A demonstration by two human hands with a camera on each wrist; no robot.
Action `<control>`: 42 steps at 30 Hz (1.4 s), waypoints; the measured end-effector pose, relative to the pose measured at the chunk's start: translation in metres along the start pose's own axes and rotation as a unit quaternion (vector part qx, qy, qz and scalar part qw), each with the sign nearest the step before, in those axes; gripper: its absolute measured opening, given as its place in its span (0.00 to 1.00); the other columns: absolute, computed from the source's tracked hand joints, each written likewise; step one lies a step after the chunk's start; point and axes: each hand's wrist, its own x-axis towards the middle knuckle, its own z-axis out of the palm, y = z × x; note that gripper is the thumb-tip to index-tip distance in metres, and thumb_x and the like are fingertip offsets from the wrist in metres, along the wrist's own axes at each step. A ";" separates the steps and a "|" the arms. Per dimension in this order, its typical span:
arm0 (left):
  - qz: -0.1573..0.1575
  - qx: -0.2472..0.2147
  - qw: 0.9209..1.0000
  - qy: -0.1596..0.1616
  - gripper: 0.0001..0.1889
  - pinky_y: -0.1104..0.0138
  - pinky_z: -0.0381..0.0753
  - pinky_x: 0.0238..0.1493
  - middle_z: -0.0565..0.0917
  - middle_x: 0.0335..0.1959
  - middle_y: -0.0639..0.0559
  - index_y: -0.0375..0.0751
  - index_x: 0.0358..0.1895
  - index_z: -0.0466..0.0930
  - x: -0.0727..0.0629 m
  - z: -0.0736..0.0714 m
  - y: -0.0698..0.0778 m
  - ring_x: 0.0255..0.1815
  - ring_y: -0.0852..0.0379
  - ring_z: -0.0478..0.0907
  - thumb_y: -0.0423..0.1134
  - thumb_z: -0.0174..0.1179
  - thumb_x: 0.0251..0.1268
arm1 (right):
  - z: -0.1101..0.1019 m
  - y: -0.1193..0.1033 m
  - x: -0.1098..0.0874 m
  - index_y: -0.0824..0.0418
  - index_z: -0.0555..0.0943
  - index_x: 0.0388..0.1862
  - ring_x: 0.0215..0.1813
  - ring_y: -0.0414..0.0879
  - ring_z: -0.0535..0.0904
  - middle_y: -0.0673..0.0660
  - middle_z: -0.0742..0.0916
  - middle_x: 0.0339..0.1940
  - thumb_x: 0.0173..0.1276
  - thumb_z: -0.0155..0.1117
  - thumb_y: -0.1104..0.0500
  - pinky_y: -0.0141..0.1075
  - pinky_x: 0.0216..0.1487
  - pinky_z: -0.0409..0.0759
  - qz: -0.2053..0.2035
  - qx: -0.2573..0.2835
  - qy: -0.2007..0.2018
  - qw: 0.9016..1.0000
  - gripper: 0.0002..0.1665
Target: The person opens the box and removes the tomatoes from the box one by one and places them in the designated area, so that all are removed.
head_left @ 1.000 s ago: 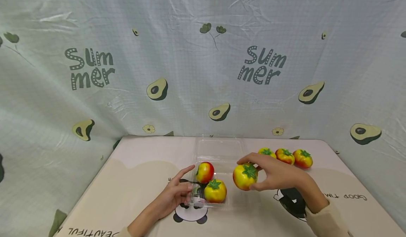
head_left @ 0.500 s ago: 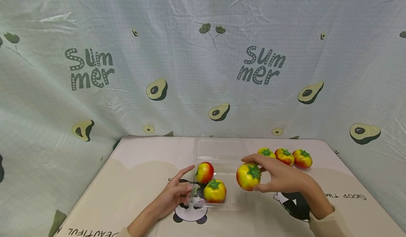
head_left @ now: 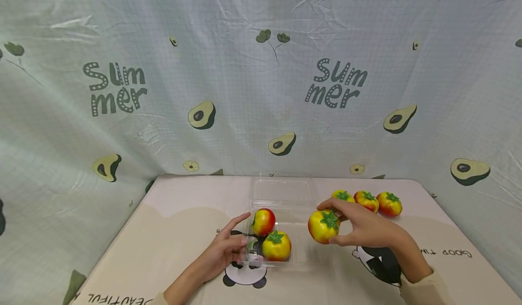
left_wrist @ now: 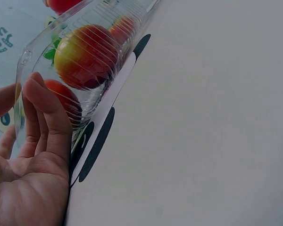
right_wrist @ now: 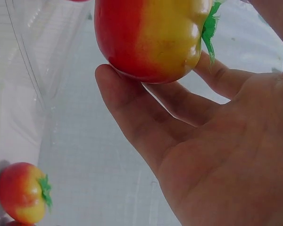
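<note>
In the head view my right hand (head_left: 359, 225) holds a yellow-and-red tomato-like fruit (head_left: 323, 226) with a green leafy top, between thumb and fingers, at the right side of a clear plastic box (head_left: 302, 250). The right wrist view shows the fingers against the underside of this fruit (right_wrist: 146, 42). Two similar fruits, one front (head_left: 277, 247) and one behind (head_left: 263, 222), lie in the box's left half. At its left wall my left hand (head_left: 224, 250) grips the edge, index finger stretched along the rim; the left wrist view shows thumb and fingers (left_wrist: 49, 113) at the wall.
The box's clear lid (head_left: 281, 191) lies folded back behind it. Beyond my right hand, three more such fruits (head_left: 389, 204) stand in a row, the leftmost partly hidden. The table (head_left: 183, 214) has printed pandas and lettering; a curtain (head_left: 240, 78) hangs behind it.
My right hand has moved slowly a short way to the right with the held fruit. The left hand, the box and the other fruits have stayed put.
</note>
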 end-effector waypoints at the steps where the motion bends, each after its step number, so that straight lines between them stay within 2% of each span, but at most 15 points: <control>1: 0.000 0.000 1.000 0.000 0.37 0.71 0.80 0.33 0.78 0.25 0.58 0.56 0.84 0.44 0.000 0.000 0.000 0.25 0.61 0.75 0.32 0.48 0.79 | 0.000 0.001 0.000 0.52 0.73 0.68 0.55 0.38 0.77 0.51 0.82 0.63 0.59 0.78 0.49 0.29 0.57 0.81 0.000 0.001 0.001 1.000 0.38; 16: -0.003 -0.001 1.000 0.001 0.37 0.71 0.80 0.33 0.79 0.26 0.57 0.56 0.84 0.45 -0.001 0.000 0.001 0.25 0.60 0.75 0.32 0.48 0.79 | -0.005 0.011 -0.004 0.50 0.74 0.68 0.56 0.39 0.78 0.52 0.82 0.65 0.61 0.77 0.48 0.32 0.58 0.82 0.005 -0.022 0.030 0.999 0.37; 25: -0.003 -0.002 1.000 0.004 0.37 0.71 0.80 0.33 0.78 0.26 0.57 0.56 0.84 0.45 -0.001 -0.001 0.001 0.26 0.61 0.75 0.33 0.49 0.79 | -0.011 0.016 -0.004 0.52 0.74 0.68 0.57 0.45 0.78 0.54 0.82 0.65 0.61 0.77 0.48 0.36 0.56 0.83 0.021 -0.020 0.043 0.999 0.37; 29: -0.006 -0.001 1.000 0.004 0.36 0.71 0.80 0.34 0.78 0.26 0.58 0.57 0.84 0.45 0.000 0.000 0.001 0.27 0.60 0.75 0.33 0.48 0.80 | -0.012 0.022 -0.005 0.52 0.74 0.68 0.57 0.46 0.78 0.54 0.82 0.64 0.62 0.77 0.49 0.34 0.55 0.83 0.020 -0.012 0.048 0.999 0.37; 42: -0.007 0.000 1.000 0.004 0.37 0.71 0.80 0.34 0.79 0.26 0.57 0.57 0.84 0.45 0.001 0.000 0.001 0.26 0.60 0.75 0.33 0.48 0.79 | -0.016 0.038 -0.005 0.55 0.73 0.68 0.56 0.38 0.78 0.57 0.80 0.65 0.64 0.76 0.52 0.27 0.57 0.82 0.002 0.027 0.046 0.999 0.35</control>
